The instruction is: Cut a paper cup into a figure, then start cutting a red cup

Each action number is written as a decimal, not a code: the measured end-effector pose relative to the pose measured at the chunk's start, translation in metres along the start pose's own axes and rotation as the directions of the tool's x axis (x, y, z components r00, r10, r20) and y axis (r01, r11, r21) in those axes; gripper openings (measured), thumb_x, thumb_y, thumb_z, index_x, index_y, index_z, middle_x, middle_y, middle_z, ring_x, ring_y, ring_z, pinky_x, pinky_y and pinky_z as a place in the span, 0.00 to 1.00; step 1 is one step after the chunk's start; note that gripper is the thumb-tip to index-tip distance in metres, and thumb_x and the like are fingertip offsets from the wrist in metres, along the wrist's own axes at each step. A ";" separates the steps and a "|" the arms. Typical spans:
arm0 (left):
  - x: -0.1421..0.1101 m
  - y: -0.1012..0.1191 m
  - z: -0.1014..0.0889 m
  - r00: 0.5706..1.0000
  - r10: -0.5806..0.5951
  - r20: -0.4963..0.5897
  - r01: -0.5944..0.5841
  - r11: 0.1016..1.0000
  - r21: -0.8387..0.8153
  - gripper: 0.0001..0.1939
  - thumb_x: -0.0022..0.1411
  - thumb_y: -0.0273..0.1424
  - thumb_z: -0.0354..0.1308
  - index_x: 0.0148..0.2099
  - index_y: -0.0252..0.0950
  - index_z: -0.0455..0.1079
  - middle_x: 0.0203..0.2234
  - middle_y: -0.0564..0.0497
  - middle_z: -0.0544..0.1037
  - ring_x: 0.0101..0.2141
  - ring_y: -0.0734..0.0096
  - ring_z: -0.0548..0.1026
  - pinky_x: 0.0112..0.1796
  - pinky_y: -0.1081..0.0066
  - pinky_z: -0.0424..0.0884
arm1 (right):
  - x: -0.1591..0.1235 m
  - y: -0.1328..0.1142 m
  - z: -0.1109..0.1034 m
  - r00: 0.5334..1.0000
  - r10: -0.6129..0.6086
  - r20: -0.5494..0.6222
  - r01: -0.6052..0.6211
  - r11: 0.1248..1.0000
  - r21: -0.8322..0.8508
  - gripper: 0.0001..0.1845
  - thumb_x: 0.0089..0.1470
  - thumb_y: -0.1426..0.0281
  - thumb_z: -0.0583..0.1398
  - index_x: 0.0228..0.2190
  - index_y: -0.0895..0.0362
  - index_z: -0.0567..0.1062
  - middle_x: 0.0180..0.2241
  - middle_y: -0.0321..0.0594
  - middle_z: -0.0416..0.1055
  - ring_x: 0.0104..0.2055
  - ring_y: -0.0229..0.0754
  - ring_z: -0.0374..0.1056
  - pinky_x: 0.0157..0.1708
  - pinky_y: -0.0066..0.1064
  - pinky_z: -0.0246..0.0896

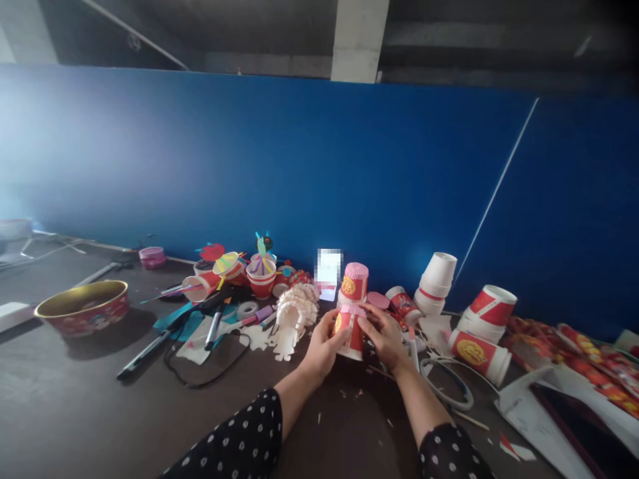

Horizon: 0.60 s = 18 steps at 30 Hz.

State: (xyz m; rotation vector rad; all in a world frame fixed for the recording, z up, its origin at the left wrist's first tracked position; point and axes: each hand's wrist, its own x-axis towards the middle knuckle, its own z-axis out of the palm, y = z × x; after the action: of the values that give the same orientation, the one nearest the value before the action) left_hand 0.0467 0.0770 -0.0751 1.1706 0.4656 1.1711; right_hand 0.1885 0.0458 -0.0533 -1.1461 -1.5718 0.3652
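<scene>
A small figure made of two stacked red paper cups (351, 306), with a pink top and a pink band round its middle, stands on the dark table (74, 406). My left hand (322, 346) grips the lower cup from the left. My right hand (382, 332) holds it from the right, its fingers pinched at the pink band. A white cut-paper craft piece (292, 319) lies just left of my left hand.
A gold-rimmed red bowl (82, 306) sits at the left. Markers, tape and decorated cups (259, 273) lie behind. Several red and white paper cups (479, 332) and printed red wrappers (594, 366) crowd the right. A blue wall (299, 166) backs the table.
</scene>
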 end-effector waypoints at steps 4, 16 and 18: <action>0.001 0.001 -0.001 1.000 0.000 -0.020 0.000 1.000 0.009 0.24 0.47 0.37 0.61 0.45 0.31 0.63 0.35 0.47 0.74 0.36 0.65 0.72 0.38 0.68 0.66 | 0.001 0.003 0.002 1.000 -0.013 -0.019 0.010 0.994 -0.109 0.16 0.53 0.63 0.55 0.41 0.56 0.73 0.34 0.42 0.77 0.33 0.47 0.73 0.31 0.35 0.69; 0.002 -0.001 -0.001 0.998 -0.015 -0.068 0.018 0.999 0.042 0.21 0.46 0.35 0.60 0.43 0.32 0.65 0.34 0.48 0.74 0.35 0.66 0.71 0.36 0.69 0.66 | 0.001 0.003 -0.006 0.982 -0.187 -0.002 0.160 0.844 -0.511 0.16 0.56 0.63 0.52 0.41 0.53 0.75 0.37 0.42 0.77 0.37 0.48 0.72 0.37 0.36 0.65; 0.002 -0.002 -0.001 0.998 -0.014 -0.067 0.018 0.998 0.055 0.21 0.47 0.35 0.60 0.43 0.32 0.65 0.34 0.48 0.74 0.35 0.66 0.71 0.36 0.69 0.66 | 0.002 0.004 -0.004 0.976 -0.215 -0.009 0.175 0.815 -0.552 0.16 0.56 0.63 0.51 0.39 0.53 0.76 0.35 0.42 0.78 0.35 0.47 0.73 0.36 0.35 0.65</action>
State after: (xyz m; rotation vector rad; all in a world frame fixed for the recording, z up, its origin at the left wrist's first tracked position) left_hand 0.0473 0.0798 -0.0765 1.1760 0.5607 1.1931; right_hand 0.1942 0.0475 -0.0537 -1.3894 -1.7675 -0.2911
